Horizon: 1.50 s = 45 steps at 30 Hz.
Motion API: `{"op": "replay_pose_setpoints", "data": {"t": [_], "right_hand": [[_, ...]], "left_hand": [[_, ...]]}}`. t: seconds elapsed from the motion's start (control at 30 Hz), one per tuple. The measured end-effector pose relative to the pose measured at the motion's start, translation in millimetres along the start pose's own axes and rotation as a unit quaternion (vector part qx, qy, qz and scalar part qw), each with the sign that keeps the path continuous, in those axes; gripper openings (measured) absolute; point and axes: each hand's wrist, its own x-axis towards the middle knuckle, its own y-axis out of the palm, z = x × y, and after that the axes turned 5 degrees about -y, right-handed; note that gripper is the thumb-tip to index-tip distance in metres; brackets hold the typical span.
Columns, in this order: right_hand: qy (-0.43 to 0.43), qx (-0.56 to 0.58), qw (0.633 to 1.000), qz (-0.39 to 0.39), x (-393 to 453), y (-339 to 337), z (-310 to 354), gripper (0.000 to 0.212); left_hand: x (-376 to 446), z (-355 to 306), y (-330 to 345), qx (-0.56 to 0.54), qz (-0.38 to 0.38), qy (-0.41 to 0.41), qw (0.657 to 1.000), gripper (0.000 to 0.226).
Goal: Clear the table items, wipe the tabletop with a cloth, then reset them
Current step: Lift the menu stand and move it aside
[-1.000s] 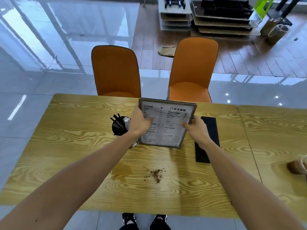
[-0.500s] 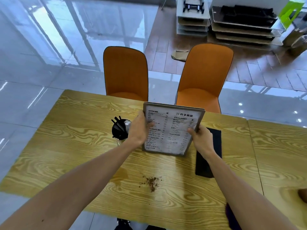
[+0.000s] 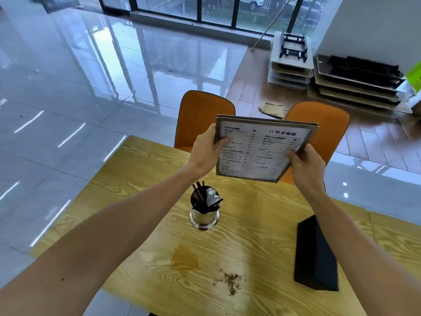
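Observation:
I hold a framed menu board [image 3: 257,149] in the air above the far side of the wooden table [image 3: 141,174]. My left hand [image 3: 206,151] grips its left edge and my right hand [image 3: 306,166] grips its lower right corner. Below it a metal cup with black straws and white packets [image 3: 204,209] stands on the table. A black folded cloth [image 3: 315,254] lies to the right. A brown liquid spill [image 3: 185,260] and scattered brown crumbs [image 3: 231,280] mark the near tabletop.
Two orange chairs [image 3: 202,115] [image 3: 328,124] stand behind the table. Stacked boards and trays [image 3: 355,83] sit on the wooden floor at the back right. A second table [image 3: 396,233] joins on the right. Glossy tiled floor lies to the left.
Both hands have lifted the menu board up off the table, and it now hangs in front of the chairs. The view has swung upward and left.

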Motion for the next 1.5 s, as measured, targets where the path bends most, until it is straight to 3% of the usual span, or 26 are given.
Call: {"op": "replay_pose_setpoints", "data": {"t": [0.1,0.27,0.6,0.93,1.13,1.5], "right_hand": [[-0.019,0.004,1.000,0.008,12,51,32,0.006],[-0.010,0.014,0.998,0.061,17,163,63,0.011],[0.059,0.026,0.977,0.203,-7,387,69,0.008],[0.044,-0.016,0.964,0.260,15,491,72,0.008],[0.037,-0.023,0.958,0.283,47,525,80,0.011],[0.027,-0.050,0.951,0.304,83,573,98,0.015]], "left_hand": [[11,17,-51,-0.043,-0.038,-0.035,0.998,0.020],[19,78,-146,-0.013,-0.129,-0.086,0.988,0.017],[1,226,-289,-0.006,-0.187,-0.197,0.962,0.011],[14,300,-333,-0.006,-0.223,-0.253,0.941,0.009],[38,312,-346,-0.005,-0.241,-0.262,0.934,0.017],[51,323,-348,0.000,-0.288,-0.296,0.911,0.010]]}}
